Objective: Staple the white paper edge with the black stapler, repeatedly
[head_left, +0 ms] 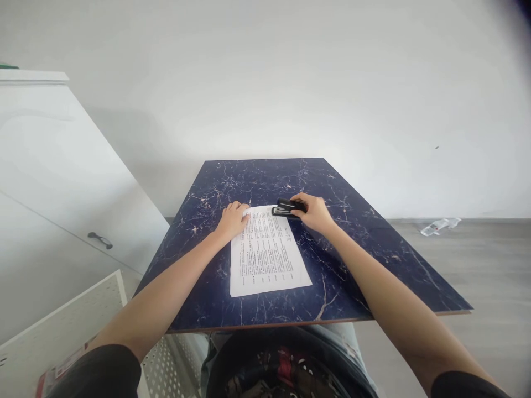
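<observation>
A printed sheet of paper, possibly with more sheets under it, lies on the dark blue marbled table. My right hand is closed round a black stapler at the sheet's far right corner. The stapler's front end overlaps the paper's top edge, with its jaws pointing left. On the far left corner of the paper rests my left hand, palm down with fingers spread, the thumb lying on the paper. Whether a staple is in the paper cannot be made out.
A white cabinet with a dark handle stands to the left. Below it, beside the table, is a white perforated metal unit. A crumpled clear plastic wrapper lies on the floor at the right. A white wall rises behind the table.
</observation>
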